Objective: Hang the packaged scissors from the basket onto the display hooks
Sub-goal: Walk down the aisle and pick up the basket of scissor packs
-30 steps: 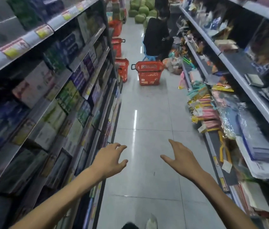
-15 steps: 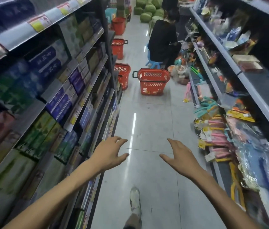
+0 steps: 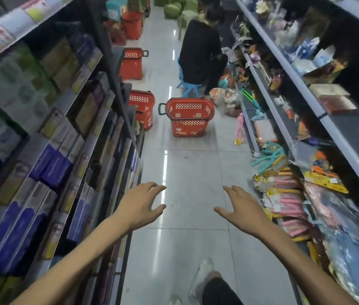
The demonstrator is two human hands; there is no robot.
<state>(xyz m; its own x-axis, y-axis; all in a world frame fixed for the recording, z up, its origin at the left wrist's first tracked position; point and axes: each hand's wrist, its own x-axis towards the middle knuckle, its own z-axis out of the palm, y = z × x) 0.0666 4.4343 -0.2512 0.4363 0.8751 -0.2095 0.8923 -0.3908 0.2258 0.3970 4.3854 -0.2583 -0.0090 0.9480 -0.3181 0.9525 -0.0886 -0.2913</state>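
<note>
The red basket (image 3: 189, 116) stands on the floor (image 3: 185, 168) in the middle of the aisle, far ahead of me; I cannot make out what lies in it. My left hand (image 3: 140, 204) and right hand (image 3: 243, 209) reach out over the near tiles, fingers spread and holding nothing, well apart from it. Pink and yellow packets (image 3: 284, 194) crowd the near right shelving. Beyond the basket, a person in black (image 3: 200, 51) sits on a blue stool (image 3: 188, 85).

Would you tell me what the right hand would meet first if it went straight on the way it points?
Nothing close: the right hand points ahead, slightly left, over bare floor. Farther on, probably the nearest red basket, though depth is unclear.
</note>
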